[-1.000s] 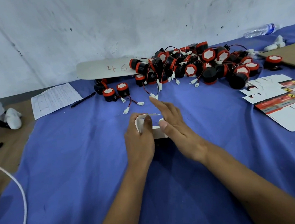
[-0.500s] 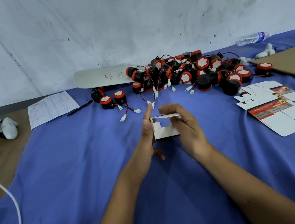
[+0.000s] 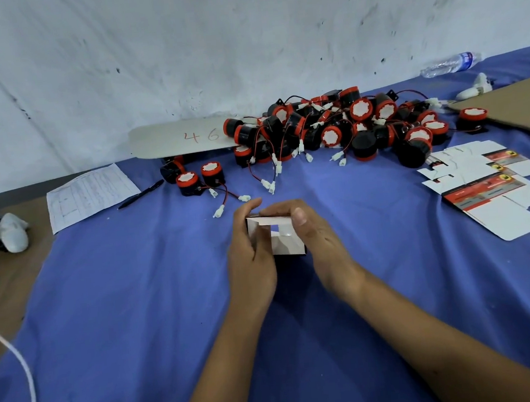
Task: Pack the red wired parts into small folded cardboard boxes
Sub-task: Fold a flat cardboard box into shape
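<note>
A small white cardboard box (image 3: 284, 239), half folded with its flaps open, sits between my hands above the blue cloth. My left hand (image 3: 251, 256) grips its left side, fingers curled over the top edge. My right hand (image 3: 317, 244) grips the right side, thumb on top and fingers round the far edge. A heap of red-and-black wired parts (image 3: 340, 127) with white connectors lies farther back. Two of these parts (image 3: 199, 178) stand apart at the left of the heap. Flat unfolded boxes (image 3: 487, 187) lie at the right.
A blue cloth (image 3: 122, 309) covers the table. A printed sheet (image 3: 90, 193) and a black pen (image 3: 141, 194) lie at the back left. A white board marked 46 (image 3: 181, 139) leans near the wall. Brown cardboard (image 3: 514, 99) and a water bottle (image 3: 452, 63) are at the back right.
The box went from flat under my hands to lifted and opened into shape. Both hands have closed round its sides, and the left forefinger no longer points up.
</note>
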`<control>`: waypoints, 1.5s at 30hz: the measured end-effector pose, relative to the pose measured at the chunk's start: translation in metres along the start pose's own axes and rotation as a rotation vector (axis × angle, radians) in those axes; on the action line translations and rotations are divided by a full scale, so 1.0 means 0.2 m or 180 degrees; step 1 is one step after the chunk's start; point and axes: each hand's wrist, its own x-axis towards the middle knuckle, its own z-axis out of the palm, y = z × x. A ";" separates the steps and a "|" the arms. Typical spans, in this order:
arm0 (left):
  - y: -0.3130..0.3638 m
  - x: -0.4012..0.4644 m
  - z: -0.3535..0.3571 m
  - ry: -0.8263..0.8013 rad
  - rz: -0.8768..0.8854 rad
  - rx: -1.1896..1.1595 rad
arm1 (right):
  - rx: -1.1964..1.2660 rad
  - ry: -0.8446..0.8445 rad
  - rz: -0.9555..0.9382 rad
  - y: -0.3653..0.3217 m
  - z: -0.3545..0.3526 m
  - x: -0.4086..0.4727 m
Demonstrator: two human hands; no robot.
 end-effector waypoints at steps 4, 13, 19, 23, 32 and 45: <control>0.00 0.01 -0.02 0.0189 0.0061 -0.0089 | -0.0092 -0.0064 -0.0132 0.00 0.01 0.01; 0.04 0.02 -0.07 -0.0031 0.0575 -0.0186 | -0.0303 0.0175 0.0001 0.05 -0.06 0.04; 0.03 0.01 -0.03 -0.0209 0.1228 0.0300 | -0.0675 0.0457 -0.0091 0.06 -0.09 0.04; 0.02 0.01 -0.02 -0.0252 0.1434 0.0486 | -0.0699 0.0516 -0.0035 0.07 -0.09 0.05; 0.00 0.03 -0.05 -0.0190 0.1428 0.0423 | 0.0093 0.0033 0.0220 0.04 -0.15 0.06; -0.04 0.02 0.00 -0.0092 0.0802 0.0196 | -0.0858 -0.0173 0.0337 0.05 -0.17 0.05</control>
